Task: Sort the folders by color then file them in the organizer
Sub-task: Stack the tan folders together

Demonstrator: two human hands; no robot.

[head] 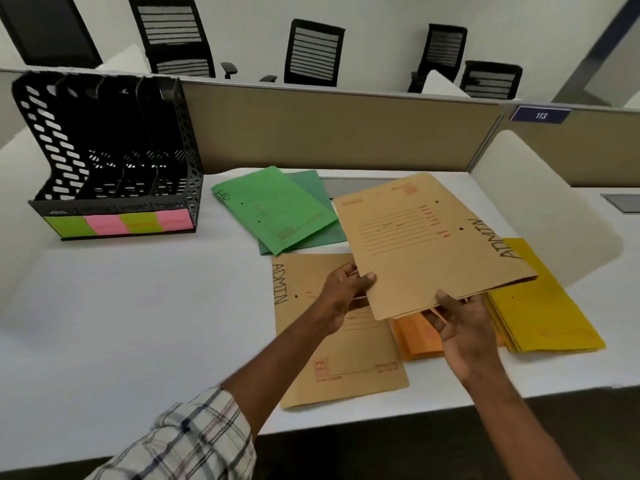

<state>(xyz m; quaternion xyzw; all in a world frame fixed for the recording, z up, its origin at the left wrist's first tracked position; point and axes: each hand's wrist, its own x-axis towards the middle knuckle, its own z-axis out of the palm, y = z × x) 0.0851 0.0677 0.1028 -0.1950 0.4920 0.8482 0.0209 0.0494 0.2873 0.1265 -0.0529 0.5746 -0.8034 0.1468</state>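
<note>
black organizer (114,150) with green and pink labels (117,223); green (273,209), brown (426,244), orange (415,337), yellow folders (543,313); plaid sleeve (194,441).

A black slotted organizer (114,161) stands at the far left of a white desk (138,306), with green and pink labels (117,223) along its front. Just right of the organizer lie two overlapping green folders (277,209), the top one marked HR. Further right, the left hand (341,296) and right hand (464,327) pinch the near edge of a brown folder (426,244) marked ADMIN, lifted and tilted. Right of the organizer and nearer the person, a second brown folder (339,362) lies flat, partly under the left hand. Farthest from the organizer sit orange folders (415,341) and yellow folders (547,306), partly covered by the held one.
</note>
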